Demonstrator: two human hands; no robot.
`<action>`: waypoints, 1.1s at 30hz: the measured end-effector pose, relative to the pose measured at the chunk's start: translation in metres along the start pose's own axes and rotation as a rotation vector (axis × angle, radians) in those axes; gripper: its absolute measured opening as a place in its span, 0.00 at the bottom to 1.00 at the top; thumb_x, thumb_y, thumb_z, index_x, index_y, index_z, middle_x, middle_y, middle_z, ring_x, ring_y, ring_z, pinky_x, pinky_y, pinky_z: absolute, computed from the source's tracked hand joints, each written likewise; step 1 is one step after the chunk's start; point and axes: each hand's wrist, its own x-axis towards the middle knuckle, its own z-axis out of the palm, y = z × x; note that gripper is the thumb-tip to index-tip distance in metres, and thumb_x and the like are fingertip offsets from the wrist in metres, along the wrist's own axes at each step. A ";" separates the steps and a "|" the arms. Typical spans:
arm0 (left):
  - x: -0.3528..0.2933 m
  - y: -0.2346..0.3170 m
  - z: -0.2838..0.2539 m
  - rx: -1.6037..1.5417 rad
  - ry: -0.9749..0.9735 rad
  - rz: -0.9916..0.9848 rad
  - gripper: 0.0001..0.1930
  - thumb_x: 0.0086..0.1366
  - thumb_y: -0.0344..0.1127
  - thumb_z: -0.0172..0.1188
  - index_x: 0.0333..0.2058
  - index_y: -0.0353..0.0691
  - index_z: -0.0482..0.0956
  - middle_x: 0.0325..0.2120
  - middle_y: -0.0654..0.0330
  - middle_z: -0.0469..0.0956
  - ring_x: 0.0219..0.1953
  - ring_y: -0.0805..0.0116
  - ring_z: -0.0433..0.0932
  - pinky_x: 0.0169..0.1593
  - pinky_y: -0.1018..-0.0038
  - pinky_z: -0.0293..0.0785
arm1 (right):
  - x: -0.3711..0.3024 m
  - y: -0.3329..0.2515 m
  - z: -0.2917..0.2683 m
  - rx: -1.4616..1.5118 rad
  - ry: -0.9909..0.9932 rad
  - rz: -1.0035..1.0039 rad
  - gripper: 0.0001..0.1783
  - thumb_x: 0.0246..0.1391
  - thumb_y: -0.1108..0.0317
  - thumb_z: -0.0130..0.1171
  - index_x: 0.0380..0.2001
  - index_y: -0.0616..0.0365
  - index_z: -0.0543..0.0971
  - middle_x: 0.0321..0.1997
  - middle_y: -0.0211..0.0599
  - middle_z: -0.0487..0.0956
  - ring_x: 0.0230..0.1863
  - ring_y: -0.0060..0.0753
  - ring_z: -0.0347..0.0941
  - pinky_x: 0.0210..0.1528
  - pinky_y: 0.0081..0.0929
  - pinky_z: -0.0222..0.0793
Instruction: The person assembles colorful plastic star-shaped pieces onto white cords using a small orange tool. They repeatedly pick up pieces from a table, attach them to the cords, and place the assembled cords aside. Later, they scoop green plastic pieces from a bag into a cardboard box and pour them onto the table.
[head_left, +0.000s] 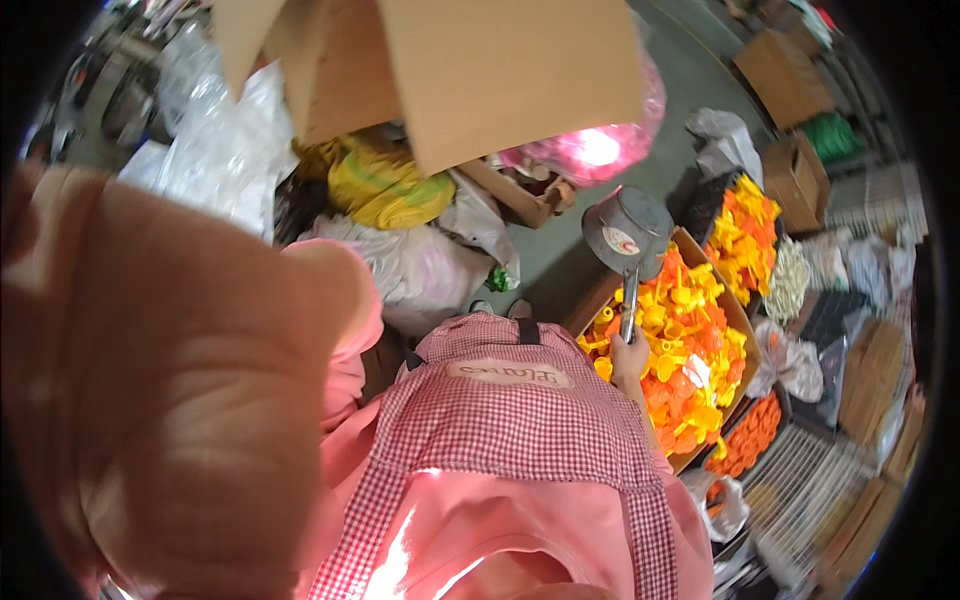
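My right hand [628, 358] is closed round the handle of a grey saucepan [610, 228] with a sticker on its side. The pan is at the far side of a cardboard box [739, 316] heaped with yellow and orange plastic pieces [690, 350]; my hand is over the box's left part. Very close to the camera, my left hand [190, 380] fills the left side, blurred, with its fingers out of sight. I cannot see whether it holds anything.
Above, a large cardboard sheet or box flap [510, 75] overhangs yellow and white bags [390, 185]. A black crate [712, 205] with similar pieces stands beyond the box. Orange pieces [750, 440] and wire racks [805, 475] lie to the right; a pink bag [625, 130] is ahead.
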 end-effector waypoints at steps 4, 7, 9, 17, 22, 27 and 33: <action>0.028 -0.005 0.017 -0.146 0.016 0.195 0.18 0.62 0.47 0.46 0.30 0.36 0.72 0.29 0.59 0.69 0.32 0.65 0.67 0.39 0.71 0.61 | 0.023 -0.006 -0.002 -0.015 0.177 -0.011 0.15 0.39 0.67 0.58 0.31 0.65 0.73 0.18 0.37 0.71 0.20 0.23 0.66 0.24 0.27 0.63; 0.059 0.003 0.027 -0.250 0.037 0.335 0.17 0.61 0.46 0.47 0.30 0.37 0.73 0.29 0.59 0.70 0.32 0.66 0.67 0.39 0.72 0.62 | 0.044 -0.003 0.000 0.000 0.242 -0.056 0.14 0.38 0.68 0.57 0.31 0.64 0.74 0.17 0.35 0.69 0.19 0.23 0.65 0.25 0.27 0.63; 0.081 0.005 0.042 -0.293 0.038 0.399 0.16 0.61 0.46 0.47 0.30 0.37 0.73 0.29 0.60 0.70 0.32 0.66 0.67 0.39 0.72 0.62 | 0.063 -0.019 -0.001 0.097 0.225 0.004 0.15 0.38 0.68 0.57 0.32 0.64 0.75 0.17 0.37 0.70 0.21 0.27 0.67 0.26 0.28 0.64; 0.143 -0.077 0.180 -0.382 0.035 0.401 0.14 0.60 0.43 0.49 0.30 0.37 0.73 0.28 0.60 0.70 0.31 0.67 0.68 0.39 0.73 0.62 | 0.224 -0.017 -0.007 0.109 0.197 -0.213 0.16 0.38 0.70 0.56 0.35 0.61 0.75 0.22 0.36 0.73 0.23 0.29 0.69 0.29 0.28 0.66; 0.211 -0.139 0.330 -0.332 -0.023 0.283 0.12 0.60 0.42 0.50 0.30 0.38 0.73 0.28 0.61 0.70 0.31 0.68 0.68 0.38 0.74 0.63 | 0.363 -0.024 -0.045 -0.124 0.100 -0.257 0.17 0.33 0.65 0.60 0.29 0.63 0.75 0.18 0.44 0.73 0.21 0.38 0.70 0.28 0.34 0.66; 0.276 -0.179 0.476 -0.377 -0.113 0.208 0.11 0.59 0.40 0.51 0.30 0.38 0.73 0.27 0.62 0.70 0.31 0.68 0.68 0.38 0.75 0.63 | 0.455 -0.040 -0.093 -0.163 0.065 -0.271 0.19 0.41 0.65 0.62 0.40 0.56 0.76 0.33 0.39 0.78 0.36 0.35 0.74 0.44 0.32 0.68; 0.330 -0.198 0.587 -0.435 -0.150 0.280 0.09 0.59 0.38 0.52 0.30 0.38 0.73 0.27 0.62 0.70 0.30 0.69 0.68 0.38 0.76 0.64 | 0.521 -0.079 -0.165 -0.085 0.100 0.042 0.19 0.35 0.64 0.61 0.32 0.63 0.76 0.19 0.43 0.74 0.21 0.35 0.72 0.26 0.31 0.67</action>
